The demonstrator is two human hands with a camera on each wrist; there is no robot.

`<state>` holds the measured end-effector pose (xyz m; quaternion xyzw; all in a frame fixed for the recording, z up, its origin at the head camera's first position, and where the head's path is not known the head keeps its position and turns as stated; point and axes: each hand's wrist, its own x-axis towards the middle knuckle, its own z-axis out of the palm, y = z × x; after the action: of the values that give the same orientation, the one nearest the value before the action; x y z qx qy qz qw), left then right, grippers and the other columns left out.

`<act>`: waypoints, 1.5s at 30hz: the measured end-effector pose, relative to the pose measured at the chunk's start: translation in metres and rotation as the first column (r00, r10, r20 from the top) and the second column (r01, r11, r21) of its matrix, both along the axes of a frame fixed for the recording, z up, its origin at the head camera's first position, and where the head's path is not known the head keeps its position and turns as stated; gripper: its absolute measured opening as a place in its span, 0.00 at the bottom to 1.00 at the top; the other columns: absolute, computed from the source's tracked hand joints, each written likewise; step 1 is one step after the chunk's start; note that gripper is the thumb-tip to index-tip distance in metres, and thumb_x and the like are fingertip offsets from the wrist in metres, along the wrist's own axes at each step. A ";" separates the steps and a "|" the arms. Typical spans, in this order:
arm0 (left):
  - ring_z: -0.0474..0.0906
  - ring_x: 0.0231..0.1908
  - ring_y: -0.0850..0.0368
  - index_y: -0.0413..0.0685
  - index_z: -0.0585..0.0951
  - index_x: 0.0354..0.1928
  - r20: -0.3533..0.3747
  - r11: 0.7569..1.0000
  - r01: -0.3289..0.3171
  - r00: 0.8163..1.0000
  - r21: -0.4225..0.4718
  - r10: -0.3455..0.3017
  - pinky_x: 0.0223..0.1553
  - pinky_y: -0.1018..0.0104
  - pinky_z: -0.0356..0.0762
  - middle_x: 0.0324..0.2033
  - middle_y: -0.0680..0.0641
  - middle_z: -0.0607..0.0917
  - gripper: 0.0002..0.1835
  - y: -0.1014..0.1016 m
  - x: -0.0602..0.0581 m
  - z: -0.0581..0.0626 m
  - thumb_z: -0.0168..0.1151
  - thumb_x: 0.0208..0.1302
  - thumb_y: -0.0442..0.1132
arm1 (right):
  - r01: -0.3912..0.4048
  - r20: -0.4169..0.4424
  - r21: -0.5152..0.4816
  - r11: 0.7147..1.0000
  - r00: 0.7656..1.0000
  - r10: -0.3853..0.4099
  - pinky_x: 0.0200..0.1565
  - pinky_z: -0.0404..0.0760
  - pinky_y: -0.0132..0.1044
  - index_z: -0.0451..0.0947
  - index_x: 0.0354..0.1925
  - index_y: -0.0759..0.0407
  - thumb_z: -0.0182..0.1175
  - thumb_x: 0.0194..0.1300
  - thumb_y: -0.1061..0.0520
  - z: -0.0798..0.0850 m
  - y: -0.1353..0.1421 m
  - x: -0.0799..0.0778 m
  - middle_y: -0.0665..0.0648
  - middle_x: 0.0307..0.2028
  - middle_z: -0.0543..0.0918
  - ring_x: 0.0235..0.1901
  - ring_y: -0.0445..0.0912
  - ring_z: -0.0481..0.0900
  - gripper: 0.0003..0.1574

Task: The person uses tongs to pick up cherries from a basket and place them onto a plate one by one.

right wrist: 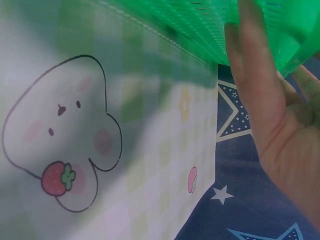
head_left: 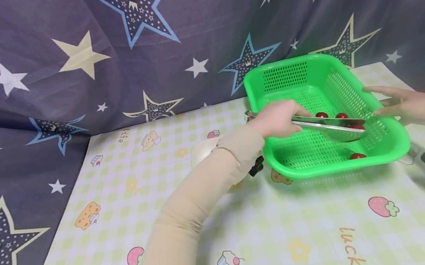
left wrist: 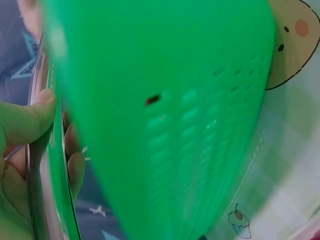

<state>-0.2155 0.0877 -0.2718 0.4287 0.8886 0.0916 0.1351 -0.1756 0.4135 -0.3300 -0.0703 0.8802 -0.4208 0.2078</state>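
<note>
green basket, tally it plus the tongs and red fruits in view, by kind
Green basket: 1
Silver tongs: 1
Small red fruits: 4 visible, one of them at the tongs' tips
Total: 6

Bright green basket (head_left: 330, 168), red cherries (head_left: 357, 155), silver tongs (head_left: 326, 123), green-and-white checked tablecloth (head_left: 266, 233), dark star-patterned backdrop (head_left: 185, 51)

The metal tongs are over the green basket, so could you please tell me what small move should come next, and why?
I would probably tighten the left grip gently on the metal tongs, because a red fruit shows at their tips inside the green basket. I cannot tell whether the tips already hold it, so a light squeeze seems the safest move.
</note>
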 end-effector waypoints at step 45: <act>0.56 0.17 0.63 0.54 0.78 0.59 0.047 0.945 -0.118 0.993 0.305 0.109 0.22 0.72 0.58 0.52 0.53 0.83 0.23 -0.096 0.006 0.007 0.65 0.60 0.37 | -0.009 0.034 -0.057 0.998 0.999 0.011 0.52 0.69 0.67 0.25 0.74 0.40 0.48 0.73 0.57 -0.002 0.002 0.000 0.79 0.69 0.35 0.42 0.18 0.66 0.50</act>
<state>-0.2096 -0.0084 -0.2646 0.3910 0.8847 0.2426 0.0741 -0.1758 0.4155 -0.3319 -0.0733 0.8639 -0.4456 0.2229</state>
